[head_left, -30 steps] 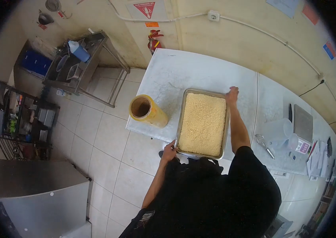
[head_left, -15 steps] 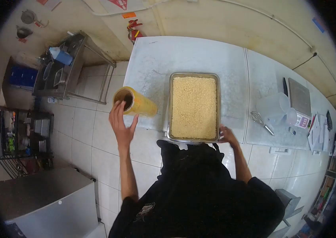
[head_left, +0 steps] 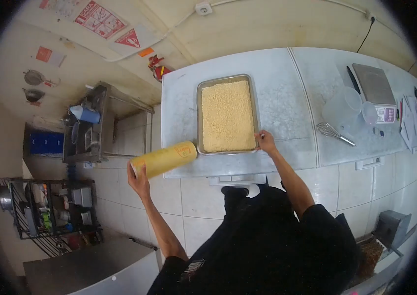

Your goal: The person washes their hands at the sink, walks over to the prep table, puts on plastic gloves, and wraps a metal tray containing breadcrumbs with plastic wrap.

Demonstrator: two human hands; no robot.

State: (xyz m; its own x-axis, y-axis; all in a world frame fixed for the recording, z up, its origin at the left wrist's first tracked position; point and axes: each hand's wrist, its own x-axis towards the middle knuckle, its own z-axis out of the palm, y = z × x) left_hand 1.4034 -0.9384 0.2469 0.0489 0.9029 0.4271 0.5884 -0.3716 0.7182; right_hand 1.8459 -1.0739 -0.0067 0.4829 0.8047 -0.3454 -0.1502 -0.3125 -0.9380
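My left hand (head_left: pixel 139 183) is closed around the outer end of a yellow roll of cling film (head_left: pixel 169 158) with red print. The roll lies sideways at the table's left front corner, its held end jutting past the edge. Its other end is close to the front left corner of a metal baking tray (head_left: pixel 200 118). A level layer of pale yellow, crumbly-looking food (head_left: pixel 229 117) fills the tray. With fingers bent, my right hand (head_left: pixel 266 141) grips the tray's rim near the front right corner.
On the white table (head_left: pixel 280 98), to the right, are a whisk (head_left: pixel 335 133), a clear plastic jug (head_left: pixel 342 105), a digital scale (head_left: pixel 374 83) and papers (head_left: pixel 409 123). A steel sink stand (head_left: pixel 105 113) is at the left, with a black rack (head_left: pixel 53 211) nearer me.
My left hand has closed on the cling film roll, which has tipped from slanted onto its side. The tray sits farther in from the table's front edge, and my right hand now grips its rim.
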